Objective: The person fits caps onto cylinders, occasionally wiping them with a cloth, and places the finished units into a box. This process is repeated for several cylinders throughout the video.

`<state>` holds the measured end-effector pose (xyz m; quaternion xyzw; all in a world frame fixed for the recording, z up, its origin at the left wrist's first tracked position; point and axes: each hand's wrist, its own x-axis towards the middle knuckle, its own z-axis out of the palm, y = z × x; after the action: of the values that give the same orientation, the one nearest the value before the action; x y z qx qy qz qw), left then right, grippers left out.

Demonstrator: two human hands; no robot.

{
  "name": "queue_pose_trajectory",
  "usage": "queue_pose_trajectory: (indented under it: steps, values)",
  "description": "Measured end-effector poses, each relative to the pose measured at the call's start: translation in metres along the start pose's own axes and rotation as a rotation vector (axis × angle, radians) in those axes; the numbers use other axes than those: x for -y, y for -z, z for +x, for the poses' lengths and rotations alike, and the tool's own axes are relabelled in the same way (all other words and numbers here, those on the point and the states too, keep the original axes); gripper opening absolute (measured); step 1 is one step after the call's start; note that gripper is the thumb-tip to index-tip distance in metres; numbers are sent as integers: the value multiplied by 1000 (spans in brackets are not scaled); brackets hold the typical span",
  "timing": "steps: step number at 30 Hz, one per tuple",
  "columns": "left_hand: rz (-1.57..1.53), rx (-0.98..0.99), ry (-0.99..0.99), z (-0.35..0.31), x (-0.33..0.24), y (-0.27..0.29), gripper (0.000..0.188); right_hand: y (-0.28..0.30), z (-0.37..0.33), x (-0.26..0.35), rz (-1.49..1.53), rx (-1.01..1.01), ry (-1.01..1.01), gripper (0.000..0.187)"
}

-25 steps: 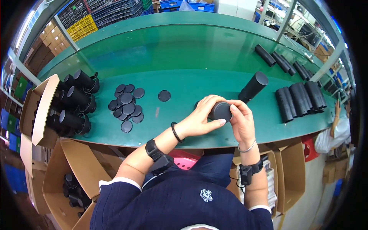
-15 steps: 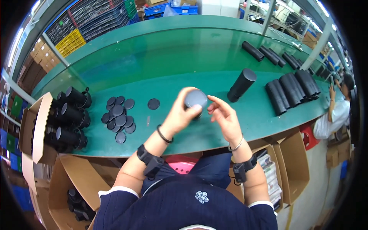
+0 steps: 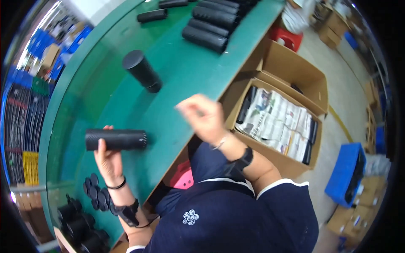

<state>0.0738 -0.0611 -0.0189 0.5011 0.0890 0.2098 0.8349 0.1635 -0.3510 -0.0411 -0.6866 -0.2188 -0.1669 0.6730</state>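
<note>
Open green tabletop [image 3: 164, 120] beside held tube [image 3: 124, 139], black cylinder [image 3: 143, 72] obstructing ahead, tubes [image 3: 206, 36] beyond

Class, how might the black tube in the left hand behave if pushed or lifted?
The black tube would probably roll, having round sides. Its straight outline suggests stiffness. The left hand alone supports it, so it may be fairly light.

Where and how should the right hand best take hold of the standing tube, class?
Probably grip the standing tube around mid-wall, the right hand coming from the near right. It stands upright on end, its round side bare, with nothing between it and that hand; its flat top offers less to wrap. The left hand holds another tube.
</note>
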Motion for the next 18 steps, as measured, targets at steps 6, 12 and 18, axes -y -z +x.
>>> queue_pose_trajectory:
  steps: [6, 12, 18]
  values:
    - [-277, 211, 221, 20, 17, -10, 56, 235, -155, -257, -790, -307, -822, 42]
    - [-101, 24, 190, 9, 7, -1, 56, 259, -273, -303, -1161, -465, -1439, 67]
    - [-150, 55, 307, 32, 19, -37, 60, 361, -375, -344, -1643, -310, -901, 23]
